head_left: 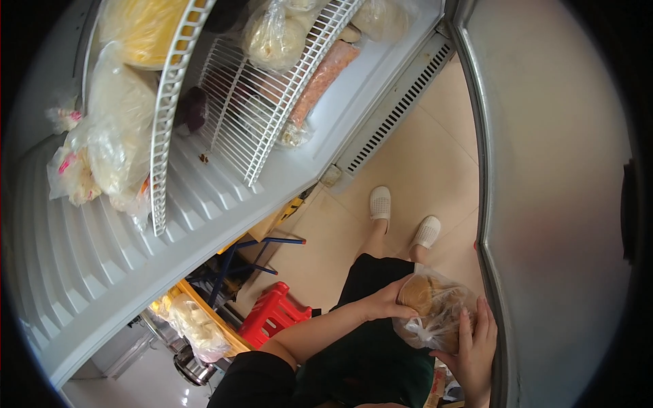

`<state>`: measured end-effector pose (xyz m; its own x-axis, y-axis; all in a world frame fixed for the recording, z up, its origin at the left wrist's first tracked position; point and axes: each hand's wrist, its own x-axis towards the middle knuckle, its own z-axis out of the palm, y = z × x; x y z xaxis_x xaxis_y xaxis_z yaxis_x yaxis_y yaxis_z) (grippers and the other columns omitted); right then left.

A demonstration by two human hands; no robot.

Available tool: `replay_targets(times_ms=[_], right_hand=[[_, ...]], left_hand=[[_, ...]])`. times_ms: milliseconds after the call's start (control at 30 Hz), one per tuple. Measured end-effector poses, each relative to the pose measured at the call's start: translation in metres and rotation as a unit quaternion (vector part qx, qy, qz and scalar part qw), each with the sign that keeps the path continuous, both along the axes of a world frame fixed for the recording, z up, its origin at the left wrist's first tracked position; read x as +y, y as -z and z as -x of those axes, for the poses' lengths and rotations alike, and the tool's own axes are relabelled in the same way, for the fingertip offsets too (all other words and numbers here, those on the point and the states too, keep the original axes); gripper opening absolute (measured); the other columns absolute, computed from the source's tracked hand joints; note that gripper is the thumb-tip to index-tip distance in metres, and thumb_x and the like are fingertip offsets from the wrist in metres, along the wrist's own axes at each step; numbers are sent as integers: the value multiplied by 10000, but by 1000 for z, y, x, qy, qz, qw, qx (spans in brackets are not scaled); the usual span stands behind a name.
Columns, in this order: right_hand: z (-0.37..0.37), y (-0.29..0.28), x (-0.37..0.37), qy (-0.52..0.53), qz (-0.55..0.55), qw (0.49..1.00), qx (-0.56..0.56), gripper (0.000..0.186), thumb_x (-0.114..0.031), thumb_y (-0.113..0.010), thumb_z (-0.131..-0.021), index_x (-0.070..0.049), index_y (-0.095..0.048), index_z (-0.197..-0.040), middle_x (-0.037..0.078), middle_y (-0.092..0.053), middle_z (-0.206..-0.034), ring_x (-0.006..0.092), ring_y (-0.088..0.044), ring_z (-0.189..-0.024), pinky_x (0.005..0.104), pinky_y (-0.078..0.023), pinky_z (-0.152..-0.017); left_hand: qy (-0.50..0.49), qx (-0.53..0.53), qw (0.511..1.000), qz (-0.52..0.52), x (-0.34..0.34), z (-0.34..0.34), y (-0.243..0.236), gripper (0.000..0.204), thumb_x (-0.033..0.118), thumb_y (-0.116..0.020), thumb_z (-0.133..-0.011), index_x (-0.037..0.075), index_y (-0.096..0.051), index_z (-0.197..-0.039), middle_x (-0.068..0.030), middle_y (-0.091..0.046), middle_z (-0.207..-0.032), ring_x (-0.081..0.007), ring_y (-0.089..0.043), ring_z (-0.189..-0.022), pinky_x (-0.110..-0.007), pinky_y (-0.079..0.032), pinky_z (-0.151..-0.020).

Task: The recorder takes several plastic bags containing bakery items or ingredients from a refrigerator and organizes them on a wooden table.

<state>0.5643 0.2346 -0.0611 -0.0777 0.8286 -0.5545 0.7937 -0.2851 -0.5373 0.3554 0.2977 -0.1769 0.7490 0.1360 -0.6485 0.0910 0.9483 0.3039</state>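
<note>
In front of my waist is a clear plastic bag (428,297) with round, light-brown food in it, perhaps buns; the exact kind is not plain. My left hand (386,304) grips it from the left, thumb across its front. From the right, my right hand (472,348) curves its fingers and thumb around the bag's side, close to the edge of the open door (544,170). Up and to the left stands the open refrigerator compartment, where white wire shelves (162,146) carry bagged food, including a large milky bag (121,126) and a yellow bag (139,34).
A long pink package (325,81) lies on the lower wire shelf (228,102). Below the compartment is a slotted vent strip (398,109). To my left stand a red plastic stool (272,314), a blue metal frame (235,265) and a wooden-edged surface with bags (194,319).
</note>
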Motion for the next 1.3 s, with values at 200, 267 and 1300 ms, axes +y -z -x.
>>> replay_targets(times_ms=[200,267,1300], right_hand=[[2,-11,-4,12,-14,998,59,913,-168,-783,-462,-72,-339,-1254,237,-383,-1128,411,-419,-990,490,-352,-846],[2,-17,-9,0,-14,999,40,870,-139,-773,-467,-59,-365,-1231,224,-401,-1082,400,-432,-954,468,-382,-810],[71,-113,-56,-213,-141,967,-1,867,-307,-767,-456,-8,-419,-1192,200,-500,-977,356,-496,-899,406,-448,-750]], left_hand=[[12,14,997,-74,-4,5,-24,696,144,-674,-685,11,-301,-1257,-74,-456,-1156,-137,-417,-1091,-286,-325,-940],[14,20,996,-85,-11,7,-31,688,162,-674,-699,7,-301,-1256,-77,-453,-1163,-138,-416,-1093,-287,-323,-943],[96,238,713,-653,-139,53,-184,327,166,-605,-737,91,-486,-1033,-97,-474,-940,-312,-561,-785,-392,-479,-621]])
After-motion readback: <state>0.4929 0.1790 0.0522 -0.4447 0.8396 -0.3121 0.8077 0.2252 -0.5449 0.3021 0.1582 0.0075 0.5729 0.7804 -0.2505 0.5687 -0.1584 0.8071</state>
